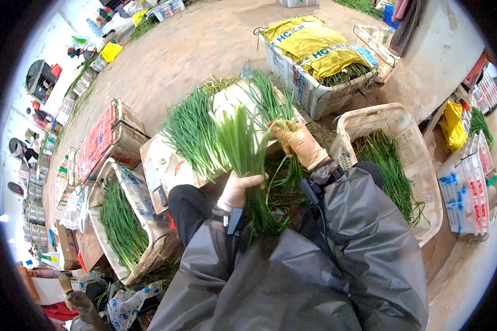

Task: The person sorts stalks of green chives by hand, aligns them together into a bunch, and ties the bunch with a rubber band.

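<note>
My left hand (240,191), in a pale glove, is closed around a thick bunch of chives (241,140). The bunch stands nearly upright, with pale ends up and dark leaf tips hanging toward my lap. To its right, my gloved right hand (301,144) has its fingers curled round a few chive stalks; some leaves dangle below it. In front of me, a pile of chives (192,135) lies on the left of a low light-coloured board (234,101). More chives (264,94) rest on the board's far right, partly behind my hands.
A crate of chives (417,157) stands at my right, another crate (141,207) at my left. Beyond the board is a crate (306,91) topped with a yellow sack (320,47). A red-covered crate (96,144) sits at left. Loose leaves litter the floor between my legs.
</note>
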The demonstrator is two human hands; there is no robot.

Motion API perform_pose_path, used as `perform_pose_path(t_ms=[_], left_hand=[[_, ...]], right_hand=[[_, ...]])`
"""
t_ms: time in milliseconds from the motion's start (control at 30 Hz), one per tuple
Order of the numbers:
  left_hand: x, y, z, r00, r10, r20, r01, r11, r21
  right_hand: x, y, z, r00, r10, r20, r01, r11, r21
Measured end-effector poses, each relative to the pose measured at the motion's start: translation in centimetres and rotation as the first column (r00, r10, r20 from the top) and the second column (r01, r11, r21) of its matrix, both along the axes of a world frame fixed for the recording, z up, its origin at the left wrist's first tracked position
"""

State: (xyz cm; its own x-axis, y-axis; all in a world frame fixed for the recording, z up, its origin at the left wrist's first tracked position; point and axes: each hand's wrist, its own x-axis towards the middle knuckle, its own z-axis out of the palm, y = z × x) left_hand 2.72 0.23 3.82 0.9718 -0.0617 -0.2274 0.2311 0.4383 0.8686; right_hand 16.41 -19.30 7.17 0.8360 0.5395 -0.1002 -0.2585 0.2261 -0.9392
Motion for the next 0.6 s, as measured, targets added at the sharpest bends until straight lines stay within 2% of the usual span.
perform_pose_path(t_ms=[100, 167, 267, 367, 400, 500, 600], left_hand=[[0.2, -0.4, -0.3, 0.986, -0.159, 0.041, 0.159, 0.987, -0.008], [-0.3, -1.3, -0.4, 0.994, -0.1, -0.036, 0.091, 0.976, -0.2], [-0.3, -1.1, -1.4, 0.989, -0.049, -0.14, 0.0, 0.944, -0.329], [-0.3, -0.2, -2.2, 0.975, -0.084, -0.206, -0.017, 0.895, -0.446], [-0.3, -0.2, -2.7, 0.974, 0.015, -0.227, -0.117, 0.89, -0.442], [-0.3, 1.0, -3.7, 0.964, 0.077, -0.256, -0.19, 0.87, -0.456], [0.1, 2.5, -4.3, 0.973, 0.2, -0.116, -0.23, 0.901, -0.369]], right_hand=[[0.4, 0.1, 0.1, 0.992, -0.028, -0.124, 0.044, 0.991, 0.126], [0.8, -0.2, 0.0, 0.991, -0.031, -0.13, 0.042, 0.996, 0.084], [1.1, -0.8, 0.6, 0.995, -0.04, -0.097, 0.038, 0.999, -0.014], [1.5, -2.0, 0.5, 0.997, -0.001, -0.078, -0.003, 0.999, -0.05], [1.7, -2.4, 0.4, 0.997, 0.044, -0.069, -0.043, 0.999, 0.014], [2.2, -3.9, 0.3, 0.987, 0.112, -0.112, -0.111, 0.994, 0.018], [2.8, -4.8, -1.5, 0.992, -0.123, 0.041, 0.128, 0.976, -0.174]])
